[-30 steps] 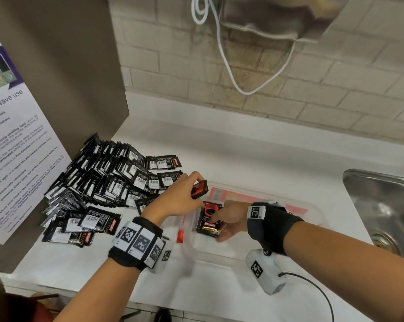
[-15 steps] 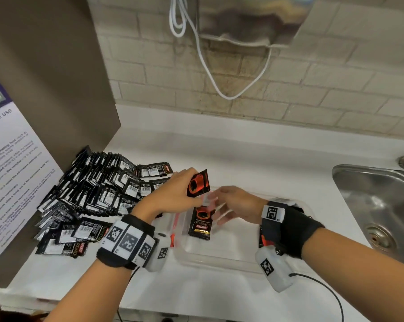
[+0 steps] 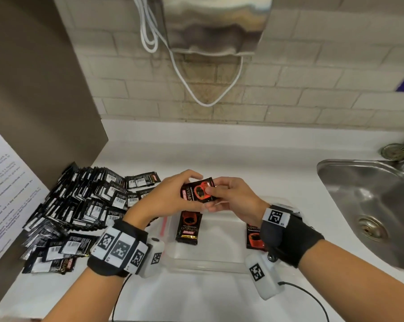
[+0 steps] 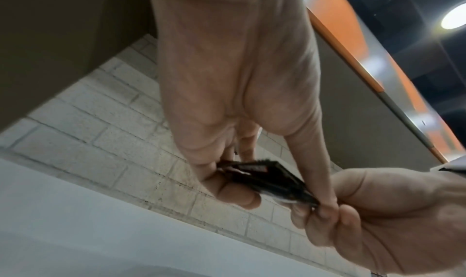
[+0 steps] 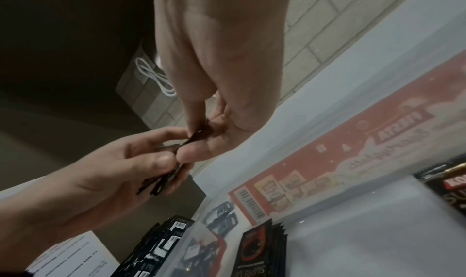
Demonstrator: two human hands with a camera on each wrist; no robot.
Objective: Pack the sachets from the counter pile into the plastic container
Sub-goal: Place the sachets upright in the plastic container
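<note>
White counter (image 3: 196,296) underfoot of the action, beige brick wall (image 3: 289,94) behind. Nearest, just below both wrists, a clear rectangular plastic container (image 3: 208,263) holding two stacks of black-and-red sachets: one stack (image 3: 188,227) under the left hand, another stack (image 3: 254,235) tucked beneath the right wrist. Above the container, a small bunch of black-and-red sachets (image 3: 200,190) held up between both hands — left hand (image 3: 170,201) curled round its left end, thumb underneath; right hand (image 3: 233,201) pinching the right end, thumb on the printed face. Out to the left of the left hand, a big sprawling pile of black sachets (image 3: 80,205), barcode labels up. Off to the right of the right hand, a steel sink (image 3: 370,205). Farther back, a white cable (image 3: 196,89) looping down the wall.
</note>
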